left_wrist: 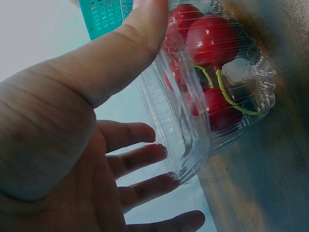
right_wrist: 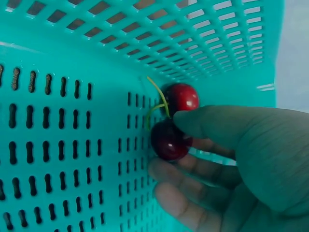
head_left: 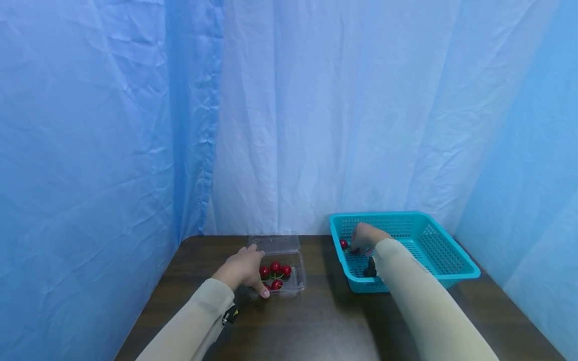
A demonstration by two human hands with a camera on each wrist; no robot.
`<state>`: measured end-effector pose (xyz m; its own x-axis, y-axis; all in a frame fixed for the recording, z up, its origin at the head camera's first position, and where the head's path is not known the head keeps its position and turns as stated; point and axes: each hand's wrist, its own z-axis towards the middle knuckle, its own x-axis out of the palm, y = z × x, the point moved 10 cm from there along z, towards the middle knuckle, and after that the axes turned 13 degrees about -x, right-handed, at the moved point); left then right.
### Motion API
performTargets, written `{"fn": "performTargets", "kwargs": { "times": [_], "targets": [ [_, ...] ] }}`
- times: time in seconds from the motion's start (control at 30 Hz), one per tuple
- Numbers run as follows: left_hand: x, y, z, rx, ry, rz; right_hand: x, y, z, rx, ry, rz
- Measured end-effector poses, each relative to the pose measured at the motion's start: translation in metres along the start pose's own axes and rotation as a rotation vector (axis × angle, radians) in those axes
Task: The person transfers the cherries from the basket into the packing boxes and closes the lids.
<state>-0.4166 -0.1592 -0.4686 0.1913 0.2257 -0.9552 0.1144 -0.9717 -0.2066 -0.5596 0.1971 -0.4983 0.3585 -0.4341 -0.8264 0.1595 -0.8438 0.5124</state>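
Note:
My left hand (head_left: 244,268) is at the left side of a clear plastic clamshell box (head_left: 295,276), thumb toward its near edge. In the left wrist view its fairly straight fingers (left_wrist: 140,154) reach the box's rim, with the thumb (left_wrist: 130,48) apart from them. Several red cherries (left_wrist: 212,41) with green stems lie inside. My right hand (head_left: 368,238) reaches into a turquoise basket (head_left: 451,276). Between thumb and fingers it pinches a dark red cherry (right_wrist: 170,141). A brighter red cherry (right_wrist: 182,98) lies just beside that one, against the basket wall; their stems are close together.
The box's lid (head_left: 274,243) lies folded back behind it. Both containers stand on a dark wooden table (head_left: 316,326), the basket to the right of the box. Blue-white curtains (head_left: 289,115) hang behind the table and along both sides.

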Motion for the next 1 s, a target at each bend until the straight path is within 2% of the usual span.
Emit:
{"fn": "performTargets", "kwargs": {
  "times": [0.33, 0.67, 0.87, 1.0],
  "targets": [
    [0.000, -0.001, 0.001, 0.000, 0.003, 0.001, -0.008, 0.015, -0.012, -0.079, -0.019, -0.010],
    [0.002, 0.001, 0.002, -0.003, 0.008, -0.006, -0.027, 0.045, -0.021, -0.169, -0.062, -0.087],
    [0.001, 0.000, 0.001, 0.007, 0.008, -0.011, -0.039, 0.060, -0.023, -0.158, -0.093, -0.060],
    [0.000, -0.001, 0.000, 0.011, 0.009, -0.014, -0.048, 0.068, -0.027, -0.152, -0.139, -0.089]
  ]
}}
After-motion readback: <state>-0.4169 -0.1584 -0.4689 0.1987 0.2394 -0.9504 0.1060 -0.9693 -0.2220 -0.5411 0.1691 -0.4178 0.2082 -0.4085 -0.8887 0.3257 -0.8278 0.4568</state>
